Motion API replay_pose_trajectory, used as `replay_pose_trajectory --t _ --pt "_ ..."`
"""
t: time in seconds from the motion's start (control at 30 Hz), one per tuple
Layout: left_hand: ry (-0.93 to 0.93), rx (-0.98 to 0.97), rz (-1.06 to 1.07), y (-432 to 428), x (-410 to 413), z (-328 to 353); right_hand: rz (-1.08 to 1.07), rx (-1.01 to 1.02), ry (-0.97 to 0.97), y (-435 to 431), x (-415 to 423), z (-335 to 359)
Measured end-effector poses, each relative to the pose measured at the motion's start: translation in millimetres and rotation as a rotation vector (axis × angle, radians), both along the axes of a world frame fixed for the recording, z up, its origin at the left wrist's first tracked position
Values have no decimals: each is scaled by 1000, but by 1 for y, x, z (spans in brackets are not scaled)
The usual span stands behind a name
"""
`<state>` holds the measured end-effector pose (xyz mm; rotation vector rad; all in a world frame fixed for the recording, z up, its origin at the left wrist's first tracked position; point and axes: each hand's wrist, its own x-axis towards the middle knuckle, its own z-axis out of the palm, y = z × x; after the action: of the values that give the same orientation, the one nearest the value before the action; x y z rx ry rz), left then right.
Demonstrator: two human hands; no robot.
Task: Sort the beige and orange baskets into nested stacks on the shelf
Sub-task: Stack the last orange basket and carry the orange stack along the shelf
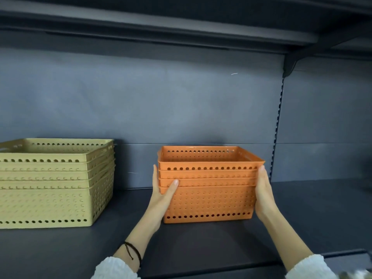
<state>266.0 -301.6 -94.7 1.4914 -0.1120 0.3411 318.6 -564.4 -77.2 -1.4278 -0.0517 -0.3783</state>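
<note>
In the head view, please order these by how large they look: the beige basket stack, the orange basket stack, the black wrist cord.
1. beige basket stack, though cut off at the left edge
2. orange basket stack
3. black wrist cord, by far the smallest

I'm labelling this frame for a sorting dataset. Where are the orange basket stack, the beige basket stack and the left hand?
orange basket stack [209, 200]: head view, front wall of the bottom basket.
beige basket stack [44, 204]: head view, front wall of the bottom basket.
left hand [162, 193]: head view, middle of the hand.
</note>
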Motion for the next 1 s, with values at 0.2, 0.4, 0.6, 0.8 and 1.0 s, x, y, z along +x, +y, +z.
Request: replay_pose_trajectory --t 0.2,0.4,0.6,0.8,1.0 --pt "-45 -65 -29 17 -33 29 34 -38 -128 22 -46 38" --pt "-124 -87 -8 63 -106 79 -22 -111 -317 55 -108 89" --pt "-153 -80 5 134 -198 102 -38 -83 -417 130 -181 109" --pt "-202 -48 113 242 -300 97 59 -32 -465 246 -266 102" --pt "-219 -37 355 356 -401 77 204 82 -496 381 -326 80"
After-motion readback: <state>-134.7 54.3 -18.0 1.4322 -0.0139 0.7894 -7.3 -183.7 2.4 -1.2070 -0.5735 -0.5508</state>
